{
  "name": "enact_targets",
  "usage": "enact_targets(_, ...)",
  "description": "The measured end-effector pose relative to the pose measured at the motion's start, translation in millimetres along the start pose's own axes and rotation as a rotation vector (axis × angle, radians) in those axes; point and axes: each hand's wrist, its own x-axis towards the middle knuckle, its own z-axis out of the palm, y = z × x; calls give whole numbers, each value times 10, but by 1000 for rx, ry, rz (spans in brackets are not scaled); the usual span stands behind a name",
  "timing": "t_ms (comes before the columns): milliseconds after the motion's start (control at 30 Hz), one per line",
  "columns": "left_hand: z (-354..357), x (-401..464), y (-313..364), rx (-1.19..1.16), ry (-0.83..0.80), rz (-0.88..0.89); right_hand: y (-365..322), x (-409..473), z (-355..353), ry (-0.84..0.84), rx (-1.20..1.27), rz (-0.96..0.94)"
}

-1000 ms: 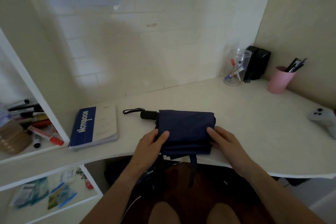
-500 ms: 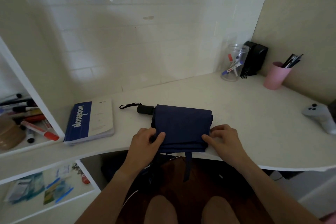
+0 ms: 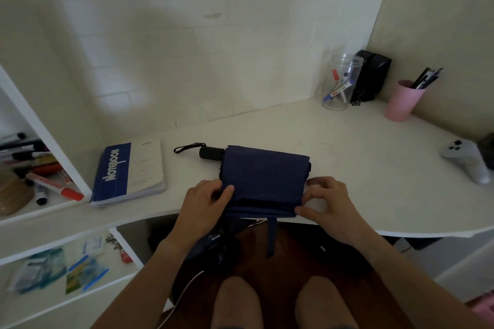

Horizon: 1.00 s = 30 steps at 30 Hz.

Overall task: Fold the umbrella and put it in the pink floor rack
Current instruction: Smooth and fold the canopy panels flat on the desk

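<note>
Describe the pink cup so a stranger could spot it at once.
Follow the white desk to its far right corner by the beige wall. There stands a pink plastic cup holding dark pens, right of a clear jar and a black box. It alone there is pink and opaque.

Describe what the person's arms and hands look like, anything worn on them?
Both forearms are bare as far as the frame shows: no sleeves, watch or bracelet visible. The left hand and right hand wear no gloves, and no rings are visible.
</note>
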Motion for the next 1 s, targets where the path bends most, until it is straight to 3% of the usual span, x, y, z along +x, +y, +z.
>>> enact_targets(433,-58,-114,-94,77,-3,162,89,61,-213,-90,-126,-184)
enact_targets(500,-46,-127,-96,72,16,178,49,67,-266,1,-167,-233)
enact_targets(633,-31,-124,-72,76,44,193,-365,22,-217,379,-128,-477)
enact_targets(733,-25,-113,-69,82,45,195,-540,138,-10,206,-148,-486)
enact_targets(833,-38,-110,-87,77,30,191,-325,255,178,-37,-342,-440)
enact_targets(1000,-26,-125,-131,25,2,148,95,125,272,-135,-702,-505)
